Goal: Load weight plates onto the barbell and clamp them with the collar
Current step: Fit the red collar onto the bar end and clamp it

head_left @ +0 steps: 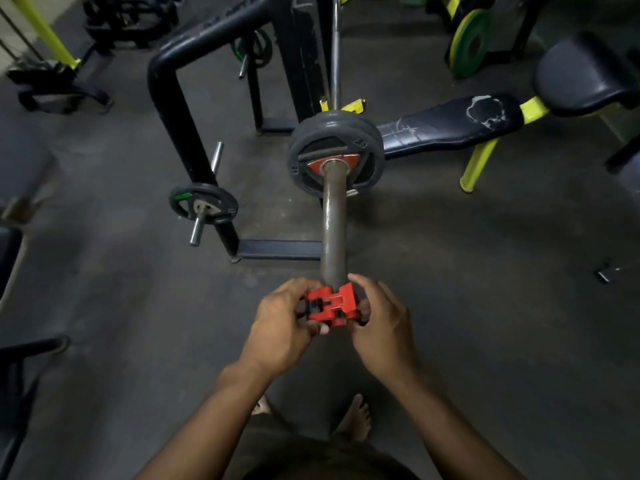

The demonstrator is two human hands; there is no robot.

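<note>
The barbell sleeve (334,223) points toward me from the rack. Dark weight plates (367,147) with a red centre sit at its far end, stacked against each other. A red collar (330,304) sits at the sleeve's near tip, its lever side facing up. My left hand (282,323) grips the collar's left side with thumb underneath. My right hand (381,323) holds its right side, fingers curled over the top. Whether the collar is around the sleeve end or just against it is hidden by my fingers.
A black rack frame (173,109) stands at left with a small plate (202,204) on a storage peg. A worn dark bench (446,124) with yellow legs lies at right. A yellow-green plate (471,43) leans at the back. My bare feet (355,419) are below.
</note>
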